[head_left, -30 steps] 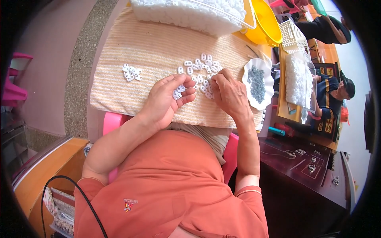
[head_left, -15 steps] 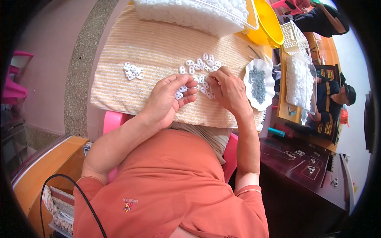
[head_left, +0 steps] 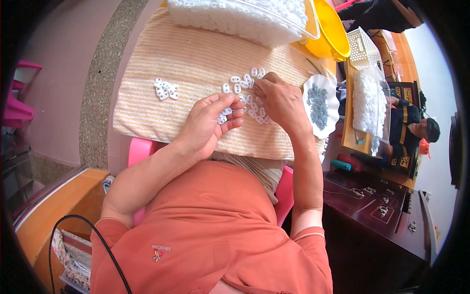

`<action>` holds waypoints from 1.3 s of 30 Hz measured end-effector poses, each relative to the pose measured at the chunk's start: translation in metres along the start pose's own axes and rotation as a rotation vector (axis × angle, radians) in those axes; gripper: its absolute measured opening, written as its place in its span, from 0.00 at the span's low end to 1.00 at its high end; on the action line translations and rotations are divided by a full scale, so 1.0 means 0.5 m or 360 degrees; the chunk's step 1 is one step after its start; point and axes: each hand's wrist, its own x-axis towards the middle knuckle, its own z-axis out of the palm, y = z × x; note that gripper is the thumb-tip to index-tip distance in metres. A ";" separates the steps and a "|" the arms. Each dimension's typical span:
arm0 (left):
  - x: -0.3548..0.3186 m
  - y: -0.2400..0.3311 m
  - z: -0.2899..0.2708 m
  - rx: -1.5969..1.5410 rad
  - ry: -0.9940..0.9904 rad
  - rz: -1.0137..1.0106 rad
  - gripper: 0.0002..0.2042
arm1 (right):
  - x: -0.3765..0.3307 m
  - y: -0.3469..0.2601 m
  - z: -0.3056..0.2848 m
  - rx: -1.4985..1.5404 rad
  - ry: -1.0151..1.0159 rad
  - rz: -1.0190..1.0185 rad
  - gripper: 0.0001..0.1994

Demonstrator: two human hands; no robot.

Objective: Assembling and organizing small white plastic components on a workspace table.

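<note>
My left hand (head_left: pixel 208 117) is curled, palm turned up, round several small white two-hole plastic pieces (head_left: pixel 223 116). Its thumb and forefinger come together above them. Over a loose spread of the same oval pieces (head_left: pixel 236 79), my right hand (head_left: pixel 283 100) reaches down with thumb and fingers pinched. Whether a piece is between those fingertips is hidden. A small heap of white pieces (head_left: pixel 165 89) lies farther left on the striped towel (head_left: pixel 147 115). Beside my right hand is a white wavy-rimmed plate (head_left: pixel 331 109) holding many tiny grey parts (head_left: pixel 318 105).
A clear bin (head_left: pixel 235 27) full of white pieces stands at the far edge, with a yellow basin (head_left: pixel 330 34) to its right. Farther right are a white perforated basket (head_left: pixel 362 46), another filled bin (head_left: pixel 369 100) and a seated person (head_left: pixel 413 127) in dark clothes.
My right hand has moved slightly away from me, toward the far part of the loose pieces. My left hand stays nearly still. A person at the upper right has shifted.
</note>
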 end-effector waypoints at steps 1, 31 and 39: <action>0.001 -0.001 0.000 -0.0001 -0.0003 0.0001 0.09 | 0.002 -0.002 0.000 0.0000 0.0000 0.0000 0.10; 0.005 0.000 -0.003 -0.0237 -0.0023 -0.0073 0.11 | -0.043 -0.055 0.019 0.1099 0.0457 -0.0145 0.09; -0.001 0.003 -0.002 -0.0155 0.0014 -0.0047 0.11 | -0.056 0.073 0.020 0.0663 0.0505 0.0277 0.08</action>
